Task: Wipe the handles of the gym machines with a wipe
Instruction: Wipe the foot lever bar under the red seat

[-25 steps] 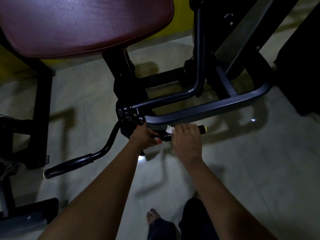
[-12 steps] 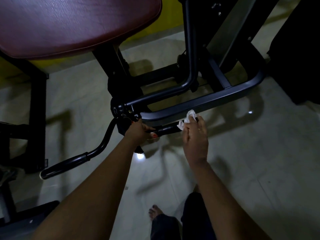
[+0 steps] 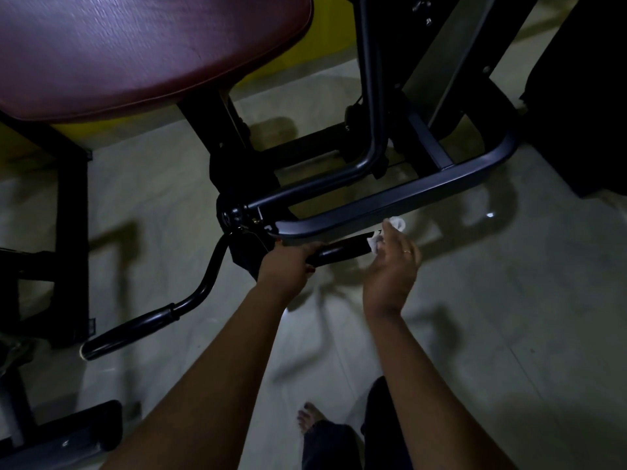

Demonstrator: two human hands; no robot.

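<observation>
**A:** What's nearest?

**B:** A bare foot [image 3: 310,423] on the pale floor [image 3: 509,334], then two forearms reaching forward.

**A:** And the hands?

**B:** Apart. The left hand [image 3: 288,266] is curled round the inner end of the black handle [image 3: 342,251] and clamped on it. The right hand [image 3: 390,271] is at the handle's outer end, pinching a white wipe [image 3: 376,245]. The wipe touches the tip of the handle, and a tuft of it pokes up above the fingers.

**A:** How will that wipe behave?

**B:** Light and limp, I'd say, with no stiffness of its own. It wants bunching into the palm and wrapping round the grip, or it will slide out of a fingertip pinch. The handle looks rigid, round and slightly glossy, so the wipe should glide along it.

**A:** Why hold the inner end?

**B:** My guess is that the lever can swing on its joint, and a firm hold there steadies it.

**A:** Further out?

**B:** A second handle [image 3: 132,329] lies low on the left, well apart from both hands. Just beyond the hands runs a dark frame bar [image 3: 390,201]. Farthest off is a maroon seat pad [image 3: 142,52], with something yellow behind it.
</observation>
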